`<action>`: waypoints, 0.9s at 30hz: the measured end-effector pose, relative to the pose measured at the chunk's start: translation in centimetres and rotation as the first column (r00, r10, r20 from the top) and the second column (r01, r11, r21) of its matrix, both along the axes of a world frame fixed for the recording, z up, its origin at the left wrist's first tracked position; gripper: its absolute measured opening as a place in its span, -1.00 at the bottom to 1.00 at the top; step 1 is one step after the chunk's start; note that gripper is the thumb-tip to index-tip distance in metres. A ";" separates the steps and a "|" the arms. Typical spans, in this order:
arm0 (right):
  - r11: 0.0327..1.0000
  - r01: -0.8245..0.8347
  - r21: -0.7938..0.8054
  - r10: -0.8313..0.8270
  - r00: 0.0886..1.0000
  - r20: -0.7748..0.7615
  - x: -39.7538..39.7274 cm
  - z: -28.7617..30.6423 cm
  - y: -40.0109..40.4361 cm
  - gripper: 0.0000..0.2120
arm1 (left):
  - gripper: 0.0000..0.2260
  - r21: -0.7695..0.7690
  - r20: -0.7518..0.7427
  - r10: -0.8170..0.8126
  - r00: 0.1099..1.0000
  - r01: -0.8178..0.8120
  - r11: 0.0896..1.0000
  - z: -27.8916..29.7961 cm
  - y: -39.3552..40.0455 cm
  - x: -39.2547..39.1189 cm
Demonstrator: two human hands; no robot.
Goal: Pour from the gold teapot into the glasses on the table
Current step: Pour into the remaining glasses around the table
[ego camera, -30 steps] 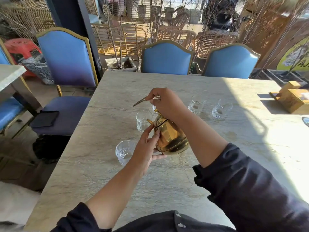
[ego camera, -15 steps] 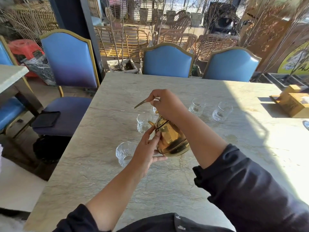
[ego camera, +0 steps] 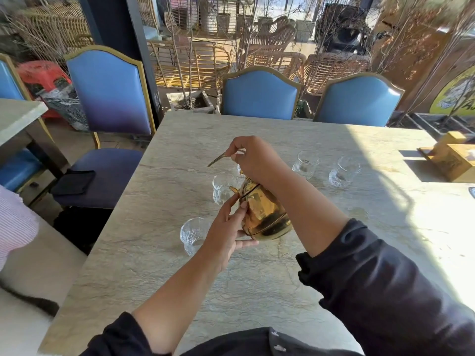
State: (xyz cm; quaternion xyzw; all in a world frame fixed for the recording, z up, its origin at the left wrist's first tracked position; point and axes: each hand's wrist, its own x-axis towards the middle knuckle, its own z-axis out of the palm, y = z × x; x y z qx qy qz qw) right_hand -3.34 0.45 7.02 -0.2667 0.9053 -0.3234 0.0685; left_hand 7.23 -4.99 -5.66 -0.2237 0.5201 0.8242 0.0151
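Right grip clamped on gold teapot handle, left grip straight-fingered against its side (one glass half-hidden)

Head cam, fwd/down, close over table, edges prob. warped

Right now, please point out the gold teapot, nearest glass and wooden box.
gold teapot (ego camera: pixel 267 214), head view, its belly
nearest glass (ego camera: pixel 190 235), head view, its side wall
wooden box (ego camera: pixel 452 163), head view, its side

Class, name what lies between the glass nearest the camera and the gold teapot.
In the head view, the left hand lies between them. It touches the side of the gold teapot and hides the right edge of the nearest glass.
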 end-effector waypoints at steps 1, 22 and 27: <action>1.000 0.002 0.004 -0.002 1.000 0.003 0.0 0.1 0.0 -0.83 | -0.65 0.001 0.002 0.000 1.000 0.000 1.000 0.0 0.0 0.0; 0.957 0.123 -0.262 -0.117 0.992 0.039 2.7 -1.3 4.5 -0.85 | -0.55 -0.217 -0.007 -0.071 0.997 0.068 0.974 0.0 -0.3 0.6; 0.942 0.098 -0.320 -0.096 0.995 0.023 3.9 -1.7 5.9 -0.84 | -0.42 -0.260 -0.016 -0.075 0.997 0.068 0.963 0.0 0.2 2.3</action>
